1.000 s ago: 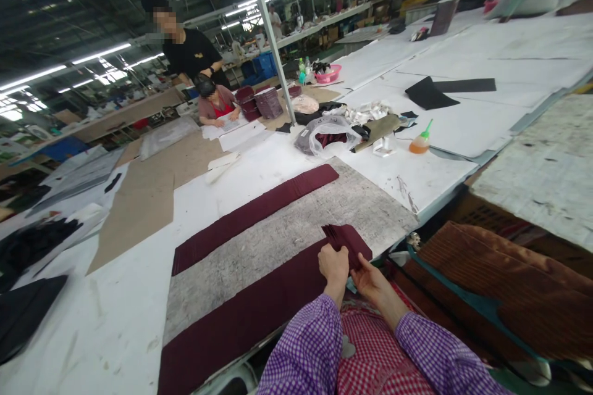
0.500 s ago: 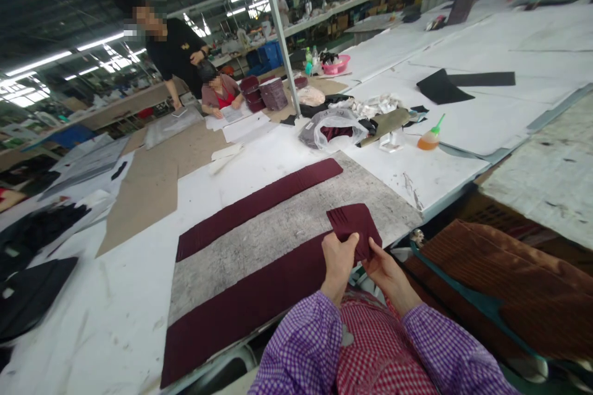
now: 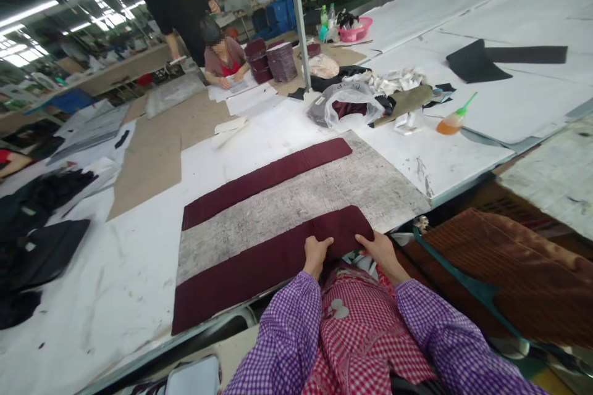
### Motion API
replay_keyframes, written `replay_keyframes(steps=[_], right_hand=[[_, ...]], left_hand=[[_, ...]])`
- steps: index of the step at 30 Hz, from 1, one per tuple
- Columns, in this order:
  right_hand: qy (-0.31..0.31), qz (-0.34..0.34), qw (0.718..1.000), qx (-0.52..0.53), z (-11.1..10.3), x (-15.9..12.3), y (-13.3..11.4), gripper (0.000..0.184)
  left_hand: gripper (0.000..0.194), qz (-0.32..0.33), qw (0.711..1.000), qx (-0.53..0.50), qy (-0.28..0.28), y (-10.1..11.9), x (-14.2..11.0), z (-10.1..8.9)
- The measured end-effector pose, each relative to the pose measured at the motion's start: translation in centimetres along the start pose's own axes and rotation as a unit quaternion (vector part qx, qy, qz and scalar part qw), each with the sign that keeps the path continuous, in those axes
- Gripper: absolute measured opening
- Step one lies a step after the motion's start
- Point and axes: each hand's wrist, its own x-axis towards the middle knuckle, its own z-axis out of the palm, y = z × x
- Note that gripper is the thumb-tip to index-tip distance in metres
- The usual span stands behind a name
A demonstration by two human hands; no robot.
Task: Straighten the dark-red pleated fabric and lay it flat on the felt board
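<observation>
Overlapping maroon fabric pieces lie in a row along the front edge of a stained grey board. At this row's right end, my right hand pinches the corner of the top piece, thumb above and fingers below. My left hand grips the same piece's near edge further left, its thumb on top and fingertips hidden underneath. Between my hands the piece lies nearly flat. A second, narrower-looking row of maroon pieces runs along the board's far side, apart from both hands.
Brown fabric hangs or lies low at my right. Beyond the board are a plastic bag and a squeeze bottle of orange liquid. A metal post rises behind. Black fabric lies left. Two people are across the table.
The top piece was lifted and creased in my hands; now it lies flatter in line with the front row. My hands have moved apart, the left one leftward. The camera view has tilted down.
</observation>
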Motion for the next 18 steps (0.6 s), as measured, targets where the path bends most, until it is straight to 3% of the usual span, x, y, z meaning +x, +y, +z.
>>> replay_keyframes(steps=[4,10,18], right_hand=[[-0.003,0.039,0.994,-0.102,0.1,-0.6,-1.2,0.022],[0.022,0.018,0.981,-0.192,0.1,-1.6,-2.6,0.026],[0.051,0.009,0.972,-0.229,-0.1,-0.5,-1.4,0.027]], left_hand=[[0.028,-0.002,1.0,0.009,0.007,-0.3,0.2,-1.8],[0.026,0.051,0.998,0.0,0.027,-1.1,-0.1,-4.8],[0.027,0.097,0.992,-0.048,0.057,-2.3,0.1,-4.7]])
